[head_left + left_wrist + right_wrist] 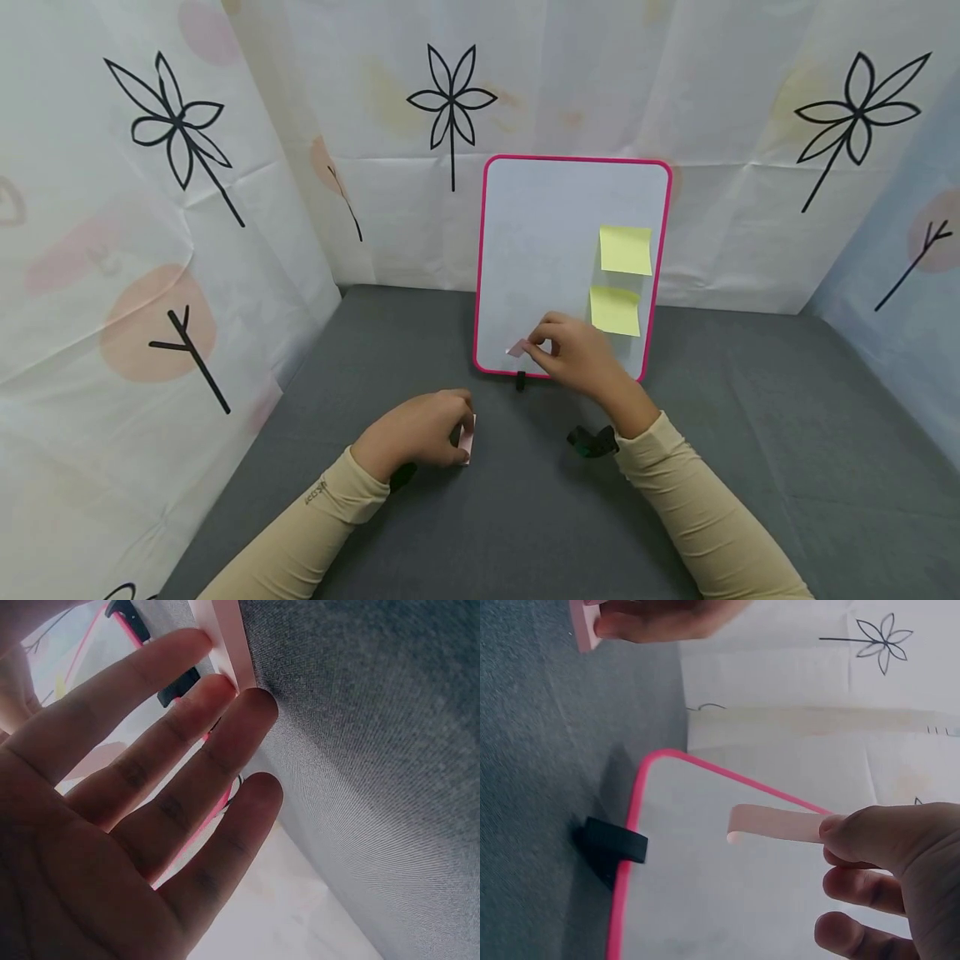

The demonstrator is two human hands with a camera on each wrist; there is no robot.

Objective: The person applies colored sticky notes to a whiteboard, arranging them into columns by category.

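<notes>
Between its thumb and fingers, my right hand (573,354) pinches a pink sticky note (772,823), seen as a strip with its free end curling in the right wrist view. That note is in front of the lower left part of a pink-framed whiteboard (540,225). On the grey tabletop, my left hand (420,429) holds a pink sticky note pad (467,442) by its edges, thumb at the near end. In the left wrist view fingertips (217,688) touch the pad's side. Two yellow sticky notes (626,249) are on the board's right side, one above the other.
A black stand foot (521,382) grips the whiteboard's bottom edge. Patterned white cloth (360,100) hangs behind and at both sides of the grey cloth-covered table (495,533). A black wrist camera (592,442) sits under the right wrist.
</notes>
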